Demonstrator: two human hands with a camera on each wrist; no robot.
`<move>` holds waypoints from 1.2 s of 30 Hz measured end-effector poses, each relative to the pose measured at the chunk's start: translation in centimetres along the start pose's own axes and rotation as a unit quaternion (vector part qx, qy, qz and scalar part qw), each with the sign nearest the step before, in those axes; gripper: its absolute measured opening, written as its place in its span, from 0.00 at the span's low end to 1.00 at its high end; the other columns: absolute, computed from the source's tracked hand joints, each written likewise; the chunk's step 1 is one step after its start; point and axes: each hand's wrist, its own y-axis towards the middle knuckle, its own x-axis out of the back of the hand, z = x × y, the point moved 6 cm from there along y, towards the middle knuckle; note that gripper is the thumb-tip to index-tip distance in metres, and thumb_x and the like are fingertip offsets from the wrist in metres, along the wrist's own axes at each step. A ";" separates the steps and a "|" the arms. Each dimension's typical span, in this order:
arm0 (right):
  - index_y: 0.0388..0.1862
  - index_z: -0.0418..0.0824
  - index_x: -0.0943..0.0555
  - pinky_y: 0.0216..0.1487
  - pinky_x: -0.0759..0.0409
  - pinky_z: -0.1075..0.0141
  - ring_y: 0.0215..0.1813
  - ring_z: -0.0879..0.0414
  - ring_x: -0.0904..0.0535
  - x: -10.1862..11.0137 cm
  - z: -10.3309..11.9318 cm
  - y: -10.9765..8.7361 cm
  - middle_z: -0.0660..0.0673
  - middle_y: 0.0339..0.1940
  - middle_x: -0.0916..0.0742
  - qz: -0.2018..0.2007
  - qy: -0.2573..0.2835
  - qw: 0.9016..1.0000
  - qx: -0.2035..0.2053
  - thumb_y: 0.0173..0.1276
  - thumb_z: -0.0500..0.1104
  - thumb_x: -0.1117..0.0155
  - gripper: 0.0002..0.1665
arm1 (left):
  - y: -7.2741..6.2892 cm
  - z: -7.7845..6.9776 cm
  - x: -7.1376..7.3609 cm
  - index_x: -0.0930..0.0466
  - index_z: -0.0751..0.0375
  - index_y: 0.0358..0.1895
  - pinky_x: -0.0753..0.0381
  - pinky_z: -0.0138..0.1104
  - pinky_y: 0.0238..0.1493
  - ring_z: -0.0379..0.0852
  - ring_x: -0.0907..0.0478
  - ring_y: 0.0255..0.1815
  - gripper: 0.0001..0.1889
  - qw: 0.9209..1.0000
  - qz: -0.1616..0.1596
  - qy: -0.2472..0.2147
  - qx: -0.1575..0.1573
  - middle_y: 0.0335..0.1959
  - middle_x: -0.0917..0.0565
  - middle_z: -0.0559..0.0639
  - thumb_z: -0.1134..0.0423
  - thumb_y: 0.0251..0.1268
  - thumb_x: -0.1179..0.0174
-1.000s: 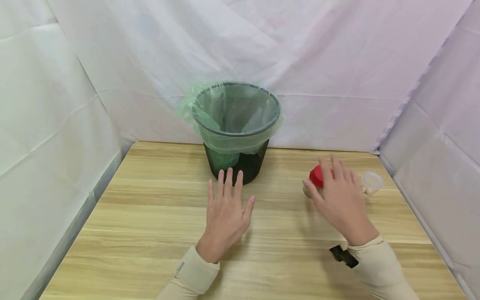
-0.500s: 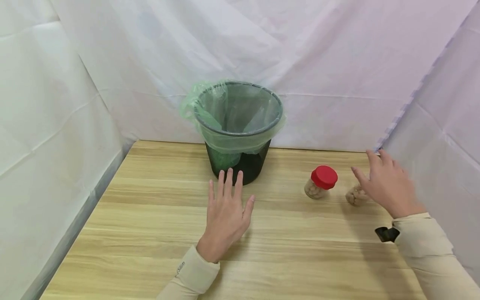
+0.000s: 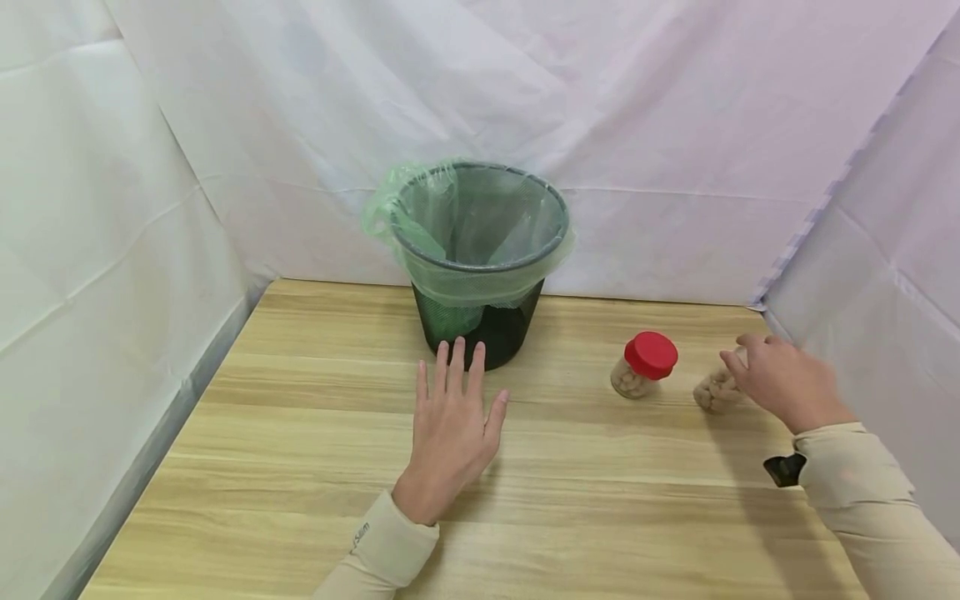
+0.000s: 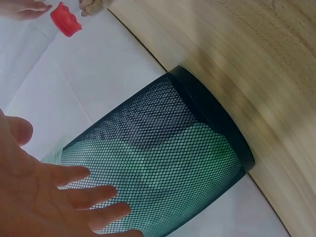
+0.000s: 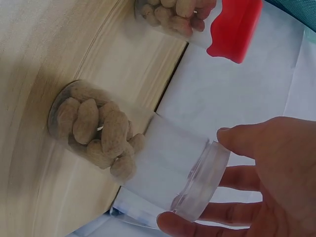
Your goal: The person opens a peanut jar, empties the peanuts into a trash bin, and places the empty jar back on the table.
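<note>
At the right, a clear jar of peanuts (image 5: 103, 128) with a translucent lid (image 5: 207, 177) stands upright on the table. Over its top is my right hand (image 3: 783, 379), thumb on one side of the lid and fingers curled round the other. A second jar (image 3: 632, 379), capped with a wavy-edged red lid (image 3: 651, 355) and also holding peanuts, stands just left of it. My left hand (image 3: 452, 433) is spread with straight fingers, palm down in front of the black mesh waste bin (image 3: 498, 333), holding nothing.
A thin green bag (image 3: 480, 287) lines the bin and folds over its rim, bunched at the left. White cloth (image 3: 300, 125) hangs behind and on both sides of the wooden table (image 3: 262, 467).
My right hand has moved from above the red-lidded jar rightward, then down onto the translucent lid, its fingers closing round it. My left hand has stayed in place.
</note>
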 end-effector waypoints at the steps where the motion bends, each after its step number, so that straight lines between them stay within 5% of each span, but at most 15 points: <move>1: 0.63 0.25 0.23 0.42 0.18 0.25 0.54 0.20 0.17 0.0 0.0 0.0 0.20 0.56 0.16 -0.004 0.002 1.000 0.004 0.86 0.52 0.48 0.30 | 0.0 0.0 0.0 0.42 0.63 0.86 0.49 0.69 0.85 0.69 0.48 0.89 0.36 1.000 0.000 0.000 0.000 0.85 0.39 0.69 0.44 0.86 0.54; 8: 0.60 0.24 0.22 0.37 0.17 0.27 0.44 0.19 0.16 2.2 1.1 -0.2 0.19 0.50 0.16 -0.035 -0.001 0.999 0.023 0.85 0.50 0.46 0.27 | 0.0 0.0 0.0 0.41 0.63 0.86 0.49 0.69 0.85 0.69 0.47 0.88 0.36 1.000 -0.004 0.000 -0.001 0.85 0.38 0.70 0.44 0.87 0.54; 14: 0.60 0.27 0.20 0.30 0.19 0.29 0.37 0.23 0.15 6.3 3.8 -0.6 0.20 0.48 0.15 -0.121 -0.002 0.992 0.038 0.85 0.50 0.44 0.26 | 0.0 -0.2 0.1 0.41 0.63 0.85 0.46 0.70 0.84 0.70 0.46 0.88 0.36 1.000 -0.012 -0.001 -0.006 0.85 0.38 0.70 0.45 0.86 0.53; 25: 0.67 0.35 0.19 0.28 0.19 0.30 0.45 0.24 0.14 12.9 11.7 -2.7 0.22 0.58 0.15 -0.232 -0.006 0.970 0.077 0.83 0.52 0.41 0.26 | 0.2 -0.6 0.0 0.44 0.62 0.87 0.46 0.67 0.85 0.67 0.47 0.89 0.37 1.000 0.011 -0.009 0.005 0.86 0.40 0.67 0.43 0.87 0.56; 30: 0.66 0.35 0.18 0.28 0.18 0.33 0.42 0.26 0.13 12.9 15.3 -3.4 0.24 0.58 0.14 -0.279 0.036 0.953 0.114 0.82 0.51 0.38 0.24 | 0.2 -0.8 0.1 0.44 0.63 0.87 0.42 0.66 0.84 0.68 0.45 0.88 0.37 1.000 0.001 -0.006 -0.004 0.86 0.39 0.68 0.43 0.87 0.55; 36: 0.65 0.36 0.17 0.35 0.17 0.36 0.40 0.29 0.14 11.5 18.6 -3.7 0.28 0.58 0.13 -0.289 0.121 0.939 0.141 0.83 0.48 0.37 0.21 | 0.2 -1.2 0.4 0.44 0.64 0.86 0.41 0.63 0.85 0.67 0.43 0.87 0.40 1.000 -0.016 -0.016 -0.012 0.85 0.37 0.67 0.41 0.85 0.51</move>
